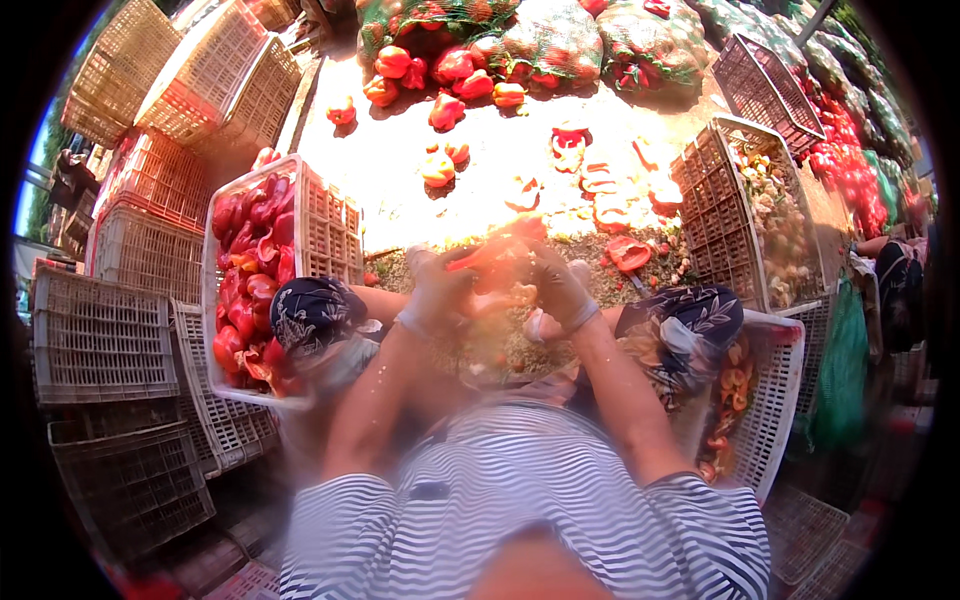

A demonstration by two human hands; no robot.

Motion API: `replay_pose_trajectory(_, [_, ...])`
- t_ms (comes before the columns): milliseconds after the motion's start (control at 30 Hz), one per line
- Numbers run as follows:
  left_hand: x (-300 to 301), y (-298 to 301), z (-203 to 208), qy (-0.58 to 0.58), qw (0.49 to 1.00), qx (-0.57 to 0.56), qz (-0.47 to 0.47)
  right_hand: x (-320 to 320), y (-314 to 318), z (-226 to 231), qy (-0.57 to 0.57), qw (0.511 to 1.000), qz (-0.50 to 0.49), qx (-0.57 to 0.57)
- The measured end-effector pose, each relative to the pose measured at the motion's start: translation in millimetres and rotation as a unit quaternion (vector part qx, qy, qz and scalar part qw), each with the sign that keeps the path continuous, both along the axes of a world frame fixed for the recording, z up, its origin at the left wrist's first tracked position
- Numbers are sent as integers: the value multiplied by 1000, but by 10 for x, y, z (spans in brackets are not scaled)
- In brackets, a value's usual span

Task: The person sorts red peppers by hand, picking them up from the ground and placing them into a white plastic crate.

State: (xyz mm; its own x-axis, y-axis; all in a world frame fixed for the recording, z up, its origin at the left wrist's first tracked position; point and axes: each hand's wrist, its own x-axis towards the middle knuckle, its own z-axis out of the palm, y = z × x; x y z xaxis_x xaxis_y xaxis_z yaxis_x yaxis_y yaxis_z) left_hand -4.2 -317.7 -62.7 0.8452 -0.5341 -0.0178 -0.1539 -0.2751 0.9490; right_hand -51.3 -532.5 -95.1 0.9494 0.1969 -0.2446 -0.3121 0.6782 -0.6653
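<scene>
In front of my body I hold a red bell pepper [508, 252] between both hands; glare and blur wash out its outline. My left hand [436, 288], in a pale glove, is closed around the pepper's left side. Also gloved, my right hand [562, 290] grips the right side, its fingers partly hidden. Whether a small blade is in either hand, I cannot tell. Beyond my right hand, a cut red pepper piece [628, 253] lies on the seed-strewn ground. More cut pieces [598, 178] and several whole peppers [446, 112] are spread farther off in bright sun.
At my left knee stands a white crate [330, 225] of red peppers; another crate [775, 390] with pepper pieces is at my right. A brown crate [708, 200] holds pale scraps. Stacked crates [105, 335] line the left. Full mesh bags [555, 40] sit at the back.
</scene>
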Motion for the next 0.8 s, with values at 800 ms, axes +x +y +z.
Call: replay_pose_trajectory(800, [-68, 1403, 1316, -338, 847, 94, 400, 404, 952, 784, -290, 756, -63, -583])
